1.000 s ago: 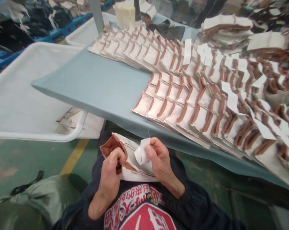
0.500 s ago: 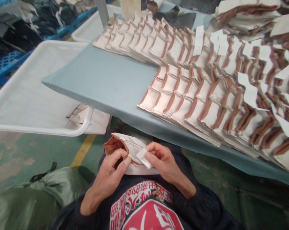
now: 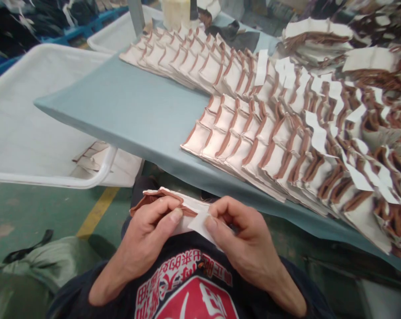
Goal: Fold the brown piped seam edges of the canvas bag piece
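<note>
Over my lap is a folded brown-and-white fabric piece (image 3: 140, 204), its brown side showing at the left end. My left hand (image 3: 149, 230) is closed on it, with the thumb pressed against the index finger near the brown edge. Between the thumb and fingers of my right hand (image 3: 245, 235) is a small white strip (image 3: 197, 222), which lies against the white side of the fabric piece. Part of the strip and the lower part of the piece are hidden by my hands.
Ahead stands a blue-grey table (image 3: 121, 106) with overlapping rows of similar brown-and-white pieces (image 3: 213, 139), several with white strips (image 3: 262, 66) on them. A white plastic tub (image 3: 48, 119) is at the left. Near the floor at lower left sits a green sack (image 3: 51, 261).
Both hands have stayed on the piece, which looks flatter and more folded. My right hand has turned with the strip and come closer to the camera. The view has shifted slightly.
</note>
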`<action>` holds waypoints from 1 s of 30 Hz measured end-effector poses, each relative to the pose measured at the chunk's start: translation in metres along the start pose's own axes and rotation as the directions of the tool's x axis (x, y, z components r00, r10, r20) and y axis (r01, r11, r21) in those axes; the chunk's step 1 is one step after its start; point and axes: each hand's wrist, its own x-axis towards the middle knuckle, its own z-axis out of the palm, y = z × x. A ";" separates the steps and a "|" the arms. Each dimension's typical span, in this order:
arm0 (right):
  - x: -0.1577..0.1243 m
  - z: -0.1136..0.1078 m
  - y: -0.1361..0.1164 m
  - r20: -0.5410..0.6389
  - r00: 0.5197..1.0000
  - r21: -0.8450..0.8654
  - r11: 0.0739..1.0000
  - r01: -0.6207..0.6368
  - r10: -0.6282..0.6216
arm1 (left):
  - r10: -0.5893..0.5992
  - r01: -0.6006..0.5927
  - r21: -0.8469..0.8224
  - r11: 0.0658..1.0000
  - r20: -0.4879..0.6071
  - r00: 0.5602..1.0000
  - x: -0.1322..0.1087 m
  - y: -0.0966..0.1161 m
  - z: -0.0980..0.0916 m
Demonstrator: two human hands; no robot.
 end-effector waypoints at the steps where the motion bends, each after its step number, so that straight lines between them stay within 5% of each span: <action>1: 0.002 0.003 0.002 -0.006 1.000 -0.009 1.000 -0.013 0.013 | 0.002 -0.002 -0.018 1.000 -0.019 1.000 0.000 0.001 0.002; 15: 0.005 0.019 0.009 -0.058 0.997 -0.135 0.989 -0.066 0.058 | 0.025 -0.039 -0.134 0.990 -0.108 0.994 0.000 0.006 0.014; 30: 0.013 0.028 0.026 0.013 0.987 0.021 0.986 -0.163 0.163 | -0.124 0.103 -0.338 0.936 -0.043 0.991 -0.008 -0.021 0.016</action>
